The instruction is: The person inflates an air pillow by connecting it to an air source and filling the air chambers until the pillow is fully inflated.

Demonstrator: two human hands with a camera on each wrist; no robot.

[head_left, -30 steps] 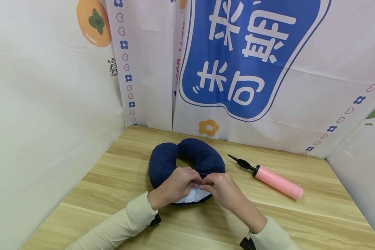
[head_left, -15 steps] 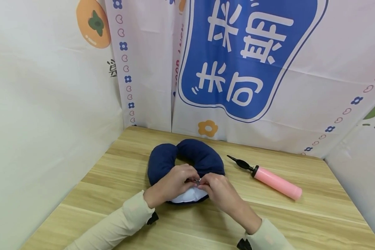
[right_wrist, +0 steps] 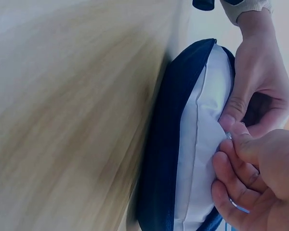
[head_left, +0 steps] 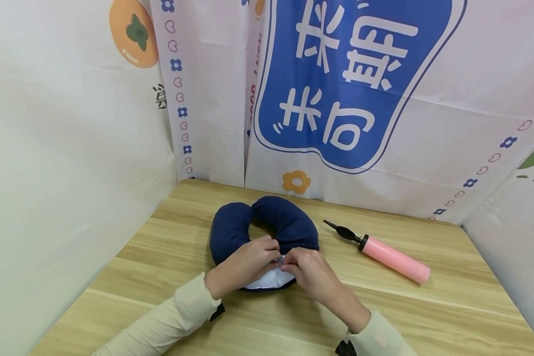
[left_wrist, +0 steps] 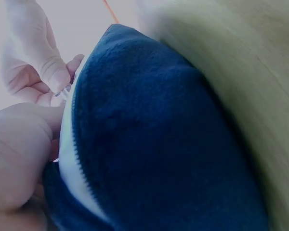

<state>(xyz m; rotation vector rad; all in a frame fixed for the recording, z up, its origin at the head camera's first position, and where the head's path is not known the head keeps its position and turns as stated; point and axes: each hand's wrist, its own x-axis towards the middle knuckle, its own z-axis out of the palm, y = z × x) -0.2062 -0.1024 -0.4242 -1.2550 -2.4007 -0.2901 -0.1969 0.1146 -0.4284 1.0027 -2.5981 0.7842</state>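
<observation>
A navy U-shaped neck pillow (head_left: 289,222) lies on the table, its zipped cover parted along the near side. White inner lining (head_left: 269,280) shows through that gap. My left hand (head_left: 249,259) pinches the lining at a small clear valve (right_wrist: 229,136). From the other side, my right hand (head_left: 313,272) pinches this valve between thumb and fingers. The fingertips of both hands meet there and hide most of it. Zipper teeth (left_wrist: 77,154) run along the cover's edge in the left wrist view.
A pink hand pump (head_left: 396,259) with a black nozzle lies right of the pillow on the wood-grain table (head_left: 160,277). Printed white cloth (head_left: 213,99) hangs along the table's back edge, and a white wall (head_left: 71,148) stands at the left.
Both hands stay at the valve with small finger movements. The left fingers have shifted slightly, and a dark gap seen beneath them half a second ago no longer shows. The pillow barely moves.
</observation>
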